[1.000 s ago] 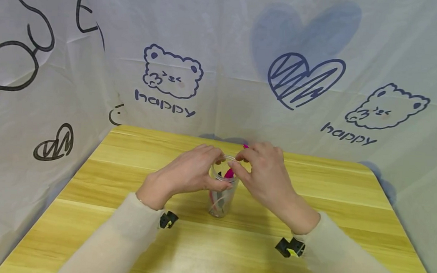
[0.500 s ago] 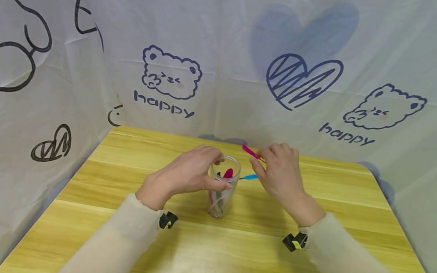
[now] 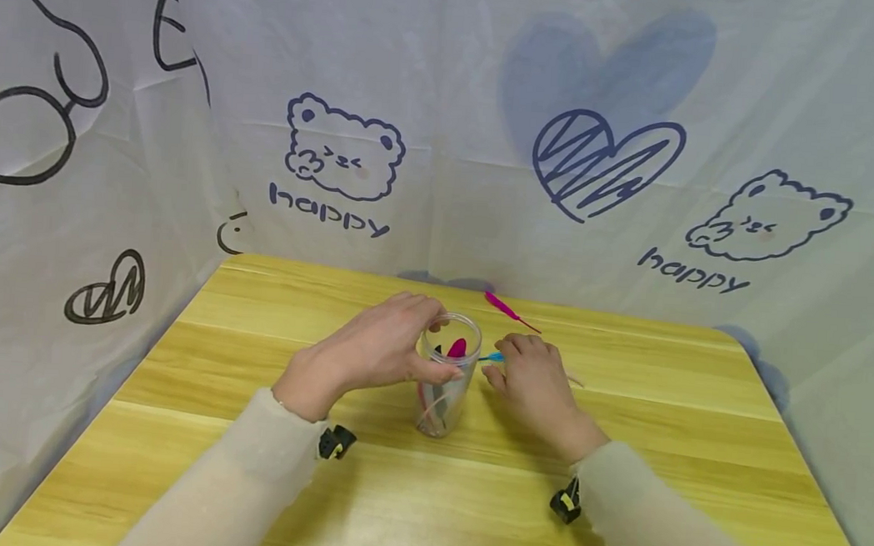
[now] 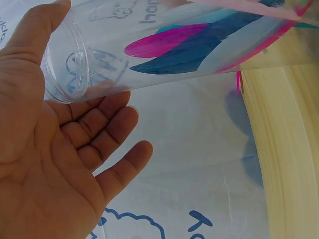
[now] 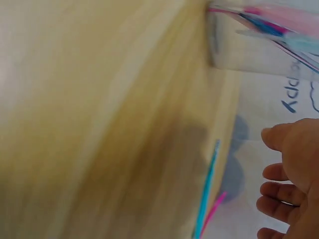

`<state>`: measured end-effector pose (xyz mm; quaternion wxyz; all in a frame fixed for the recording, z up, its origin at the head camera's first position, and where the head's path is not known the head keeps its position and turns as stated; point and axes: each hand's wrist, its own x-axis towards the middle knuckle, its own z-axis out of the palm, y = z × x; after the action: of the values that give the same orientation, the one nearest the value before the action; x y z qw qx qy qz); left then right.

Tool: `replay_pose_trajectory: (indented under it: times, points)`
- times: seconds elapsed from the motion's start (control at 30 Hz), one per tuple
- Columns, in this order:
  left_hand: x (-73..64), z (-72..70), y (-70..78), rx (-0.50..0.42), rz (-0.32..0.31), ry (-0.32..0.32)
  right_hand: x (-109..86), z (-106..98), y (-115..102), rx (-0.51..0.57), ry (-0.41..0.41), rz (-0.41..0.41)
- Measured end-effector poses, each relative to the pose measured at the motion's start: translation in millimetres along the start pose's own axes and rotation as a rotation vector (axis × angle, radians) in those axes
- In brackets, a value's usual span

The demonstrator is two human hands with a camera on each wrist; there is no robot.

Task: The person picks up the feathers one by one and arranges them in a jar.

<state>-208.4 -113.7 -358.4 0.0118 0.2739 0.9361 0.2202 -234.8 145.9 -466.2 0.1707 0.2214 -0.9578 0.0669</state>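
Note:
My left hand (image 3: 368,344) holds a clear plastic jar (image 3: 450,401) near its rim, thumb on the near side and fingers on the far side. The jar stands upright on the table. Inside it are several feathers, among them a magenta feather (image 4: 167,44) and a dark blue feather (image 4: 192,52). To the jar's right, my right hand (image 3: 535,381) is over a blue feather (image 3: 494,357), mostly covering it. In the right wrist view, the fingers of my right hand (image 5: 299,174) are loosely bent with nothing between them, apart from the blue feather (image 5: 206,191).
Behind my right hand, a magenta feather (image 3: 503,305) lies near the far edge of the wooden table (image 3: 239,311). A thin pale strip (image 3: 576,381) shows just right of that hand. A white cloth (image 3: 450,182) with drawings hangs behind the table.
My right hand has moved from the jar's rim to the right, then down toward the blue feather. The magenta feather behind it is now uncovered. My left hand stays on the jar.

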Motion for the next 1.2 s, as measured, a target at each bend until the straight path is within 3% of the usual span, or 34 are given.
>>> replay_pose_trajectory:
  times: [0.23, 0.57, 0.7, 1.03, 1.2]
  points:
    - [-0.9, -0.1, -0.1, -0.003, -0.001, 0.001, 1.2, 16.2, -7.6, -0.018, -0.162, -0.017]
    - [-0.9, -1.4, 0.5, -0.014, -0.006, -0.006, 5.9, 25.7, -11.6, -0.023, -0.244, -0.02]
    - [-0.8, -1.7, 0.5, -0.018, -0.008, -0.006, 5.9, 28.4, -10.8, -0.009, -0.256, -0.031]
    - [-0.7, -0.8, -0.5, -0.03, -0.009, -0.003, -1.9, 30.8, -1.7, 0.166, -0.323, -0.085]
    - [-1.8, -0.6, -1.1, -0.032, -0.012, -0.007, -10.7, 28.0, 6.7, 0.194, -0.252, -0.156]
